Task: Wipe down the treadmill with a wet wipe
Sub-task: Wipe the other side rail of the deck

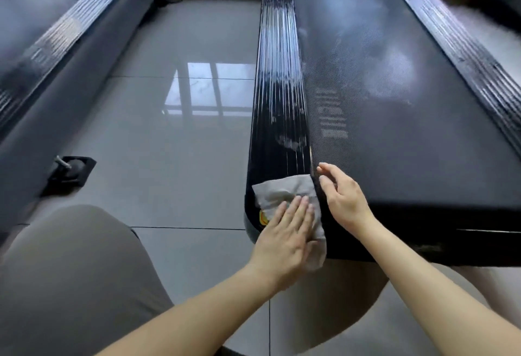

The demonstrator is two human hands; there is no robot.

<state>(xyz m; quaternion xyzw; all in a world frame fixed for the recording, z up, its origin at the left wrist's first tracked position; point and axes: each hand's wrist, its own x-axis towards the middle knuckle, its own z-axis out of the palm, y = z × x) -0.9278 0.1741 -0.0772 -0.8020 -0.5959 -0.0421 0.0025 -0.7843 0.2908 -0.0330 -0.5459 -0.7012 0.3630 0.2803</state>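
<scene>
Two hands are working at the near end of the treadmill point(394, 107), where the person is crouching on the tiled floor point(183, 144). The left hand point(284, 231) is lying flat on the wet wipe point(282, 189), fingers straight and close together, pressing it onto the ribbed left side rail point(277, 73) just beside a yellow sticker point(263, 218). The wipe is sitting crumpled across the rail's near end, one edge reaching the seam with the belt point(408, 158) and its lower part drooping over the rear edge of the deck. The right hand point(342, 197) is resting beside it on the belt's edge, fingers loosely spread and slightly bent, gripping nothing.

The wipe is looking thin, limp and damp, so it is probably weighing next to nothing and bunching easily. A flat palm over its middle is likely giving a better hold than a pinch at a corner, which risks rolling it into a rope. The rail is looking glossy and grooved, with pale smears showing farther up, so the wipe is likely gliding along the ribs and snagging across them. The far rail point(465, 53) is showing similar streaks, and whether the hazy patches on the belt are dust or glare I cannot tell; most of the wiping seems to be lying ahead
</scene>
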